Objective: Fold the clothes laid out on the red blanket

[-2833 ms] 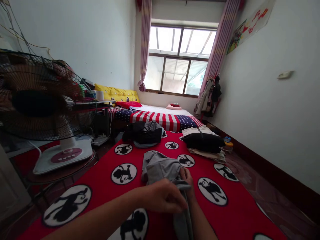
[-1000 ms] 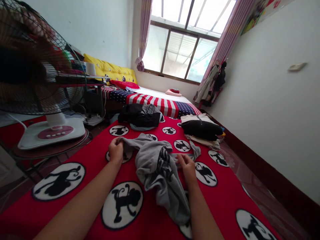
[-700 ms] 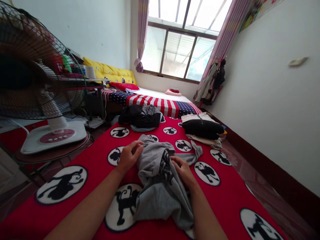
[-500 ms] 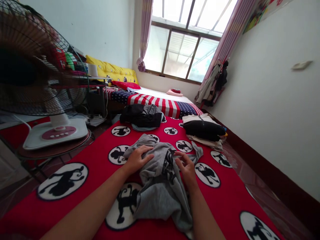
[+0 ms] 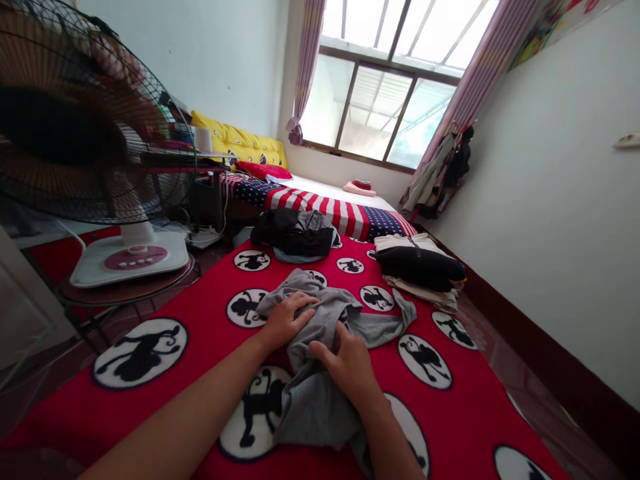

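Now the grey garment [image 5: 325, 347] lies crumpled, long axis running toward the bed's near edge. Both hands press it, left hand [image 5: 287, 320] and right hand [image 5: 350, 367] bunching cloth. Since before, the right hand has slid nearer.

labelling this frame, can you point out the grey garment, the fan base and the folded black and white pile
grey garment [image 5: 381, 327], head view, on its spread sleeve.
fan base [image 5: 131, 258], head view, on the pink button panel.
folded black and white pile [image 5: 420, 264], head view, on the black layer.

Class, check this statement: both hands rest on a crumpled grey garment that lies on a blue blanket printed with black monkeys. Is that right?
Not quite. The head view shows the blanket is red, not blue, with black monkeys in white ovals. The rest holds: the left hand and right hand both rest on the crumpled grey garment.
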The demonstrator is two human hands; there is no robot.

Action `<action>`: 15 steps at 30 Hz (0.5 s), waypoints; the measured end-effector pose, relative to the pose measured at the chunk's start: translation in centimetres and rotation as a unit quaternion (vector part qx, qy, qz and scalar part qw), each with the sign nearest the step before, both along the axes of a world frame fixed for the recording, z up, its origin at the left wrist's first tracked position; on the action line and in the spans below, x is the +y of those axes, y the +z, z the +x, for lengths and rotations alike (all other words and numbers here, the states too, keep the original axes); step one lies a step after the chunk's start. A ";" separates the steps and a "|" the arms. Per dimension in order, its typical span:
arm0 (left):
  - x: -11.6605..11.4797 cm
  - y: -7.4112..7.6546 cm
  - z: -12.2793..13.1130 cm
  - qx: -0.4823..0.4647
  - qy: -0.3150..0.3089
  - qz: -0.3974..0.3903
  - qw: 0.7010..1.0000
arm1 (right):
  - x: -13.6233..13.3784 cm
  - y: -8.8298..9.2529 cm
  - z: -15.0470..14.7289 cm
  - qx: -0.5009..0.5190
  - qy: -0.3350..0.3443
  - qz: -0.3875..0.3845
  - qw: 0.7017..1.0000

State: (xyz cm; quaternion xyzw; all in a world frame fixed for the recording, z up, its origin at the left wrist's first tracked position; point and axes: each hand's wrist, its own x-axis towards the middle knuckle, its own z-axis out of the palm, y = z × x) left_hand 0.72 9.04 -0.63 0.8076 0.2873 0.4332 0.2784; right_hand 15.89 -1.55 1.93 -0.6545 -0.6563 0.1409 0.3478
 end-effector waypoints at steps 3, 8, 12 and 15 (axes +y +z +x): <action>-0.1 0.0 -0.2 -0.006 -0.005 -0.003 1.000 | -0.5 0.1 -1.3 -0.060 -0.025 0.044 0.997; 0.7 -0.2 -0.5 -0.088 0.033 -0.038 0.995 | -3.5 4.0 -2.0 0.231 0.174 -0.054 0.956; 2.0 -1.0 -0.6 -0.101 0.109 -0.063 0.987 | -3.7 8.9 2.6 0.469 0.061 0.252 0.844; 2.6 -1.8 -0.6 -0.039 0.151 -0.008 0.988 | -1.6 9.7 8.0 0.520 -0.029 0.416 0.745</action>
